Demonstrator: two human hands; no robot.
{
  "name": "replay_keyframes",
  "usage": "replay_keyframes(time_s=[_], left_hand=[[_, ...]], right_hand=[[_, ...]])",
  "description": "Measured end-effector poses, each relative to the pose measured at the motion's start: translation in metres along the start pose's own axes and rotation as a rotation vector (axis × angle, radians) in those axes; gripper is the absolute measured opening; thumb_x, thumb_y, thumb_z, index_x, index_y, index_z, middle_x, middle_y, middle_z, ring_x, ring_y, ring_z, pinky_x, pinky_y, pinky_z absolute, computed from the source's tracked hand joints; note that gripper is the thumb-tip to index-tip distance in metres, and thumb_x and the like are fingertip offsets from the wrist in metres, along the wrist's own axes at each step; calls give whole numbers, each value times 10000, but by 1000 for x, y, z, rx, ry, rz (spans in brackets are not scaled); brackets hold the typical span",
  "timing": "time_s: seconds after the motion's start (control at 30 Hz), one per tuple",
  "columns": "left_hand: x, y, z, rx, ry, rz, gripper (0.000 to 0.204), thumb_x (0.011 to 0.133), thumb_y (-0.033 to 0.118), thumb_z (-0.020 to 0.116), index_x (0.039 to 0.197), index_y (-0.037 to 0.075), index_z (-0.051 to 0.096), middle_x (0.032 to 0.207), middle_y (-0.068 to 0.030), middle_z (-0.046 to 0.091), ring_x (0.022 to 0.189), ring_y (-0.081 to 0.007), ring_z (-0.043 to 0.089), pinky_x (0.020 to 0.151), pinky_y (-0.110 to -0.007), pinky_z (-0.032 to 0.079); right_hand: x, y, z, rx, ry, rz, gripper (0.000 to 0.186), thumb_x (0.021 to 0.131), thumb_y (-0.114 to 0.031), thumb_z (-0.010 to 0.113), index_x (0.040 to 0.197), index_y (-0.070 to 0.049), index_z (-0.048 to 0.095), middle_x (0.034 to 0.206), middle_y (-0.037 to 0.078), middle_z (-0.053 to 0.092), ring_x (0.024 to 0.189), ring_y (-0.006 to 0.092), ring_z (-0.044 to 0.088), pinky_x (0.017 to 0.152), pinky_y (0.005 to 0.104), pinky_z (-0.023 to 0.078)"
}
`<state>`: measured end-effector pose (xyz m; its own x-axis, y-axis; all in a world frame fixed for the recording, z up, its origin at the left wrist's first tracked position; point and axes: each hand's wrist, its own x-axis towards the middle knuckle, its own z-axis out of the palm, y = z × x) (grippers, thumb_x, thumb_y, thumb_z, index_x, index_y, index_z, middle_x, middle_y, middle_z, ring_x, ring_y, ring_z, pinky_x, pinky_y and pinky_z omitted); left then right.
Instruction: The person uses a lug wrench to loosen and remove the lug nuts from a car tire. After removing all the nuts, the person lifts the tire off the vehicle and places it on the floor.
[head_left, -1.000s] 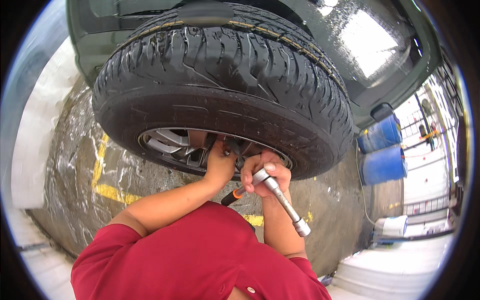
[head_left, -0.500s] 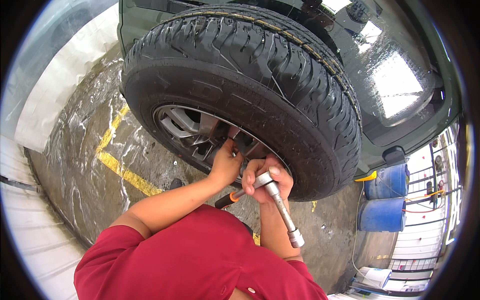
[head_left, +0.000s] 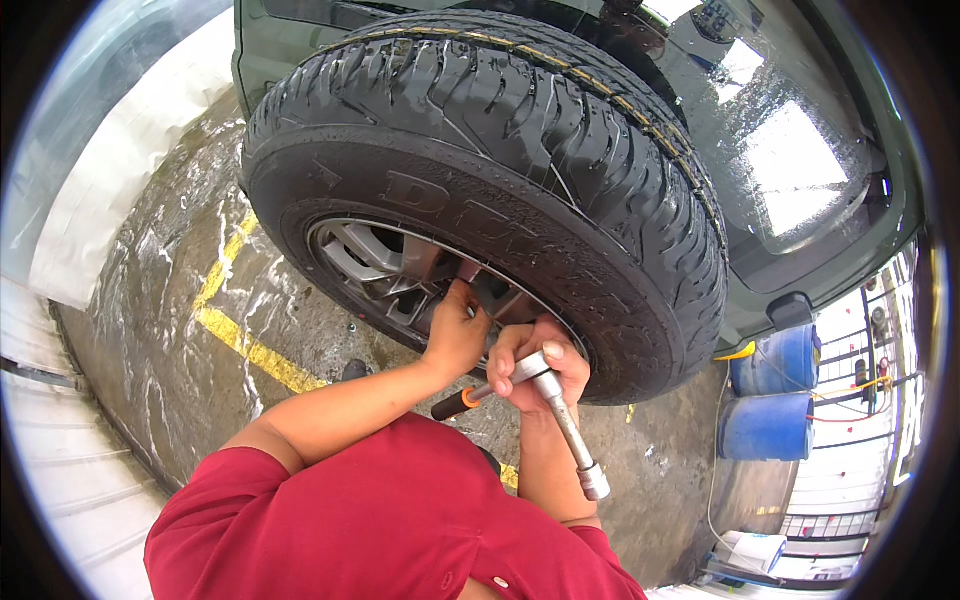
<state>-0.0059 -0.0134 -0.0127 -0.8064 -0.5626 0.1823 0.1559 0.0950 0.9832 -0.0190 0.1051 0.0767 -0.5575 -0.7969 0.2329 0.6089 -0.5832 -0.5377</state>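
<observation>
A big black tyre (head_left: 470, 160), wet on its tread, is mounted on the back of a dark green vehicle. Its grey spoked wheel rim (head_left: 365, 255) faces me. My left hand (head_left: 458, 330) reaches in among the spokes near the hub, its fingers drawn together. Their tips are hidden, so I cannot see what they pinch. Close beside it on the right, below the rim, my right hand (head_left: 540, 365) grips a socket wrench (head_left: 568, 425). The wrench's long metal extension and socket slant down to the right, and its black and orange handle points left.
The vehicle's wet rear window (head_left: 790, 170) is above right. Two blue drums (head_left: 766, 428) stand by a white wall at the right, with a hose near them. Yellow lines (head_left: 250, 345) mark the wet concrete floor (head_left: 160, 290). A white sheet (head_left: 130, 160) hangs at the far left.
My left hand has turned slightly at the hub, its fingers still among the spokes. My right hand and the socket wrench have barely shifted.
</observation>
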Motion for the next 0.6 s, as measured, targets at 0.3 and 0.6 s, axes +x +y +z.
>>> replay_keyframes(time_s=[0.3, 0.6], left_hand=[[-6, 12, 2, -249, -17, -173, 165, 910, 136, 502, 892, -22, 544, 698, -99, 582, 631, -163, 562, 557, -328, 429], [-3, -4, -1, -327, -162, -326, 190, 917, 153, 500, 861, -21, 553, 691, -92, 582, 605, -168, 533, 559, -323, 430]], right_hand=[[1, -1, 1, 15, -6, 0, 261, 863, -212, 527, 864, 37, 603, 815, 291, 574, 622, 340, 591, 572, 393, 509], [1, -2, -1, -23, -20, -11, 269, 852, -218, 539, 718, 2, 614, 812, 299, 581, 597, 343, 588, 559, 396, 505]])
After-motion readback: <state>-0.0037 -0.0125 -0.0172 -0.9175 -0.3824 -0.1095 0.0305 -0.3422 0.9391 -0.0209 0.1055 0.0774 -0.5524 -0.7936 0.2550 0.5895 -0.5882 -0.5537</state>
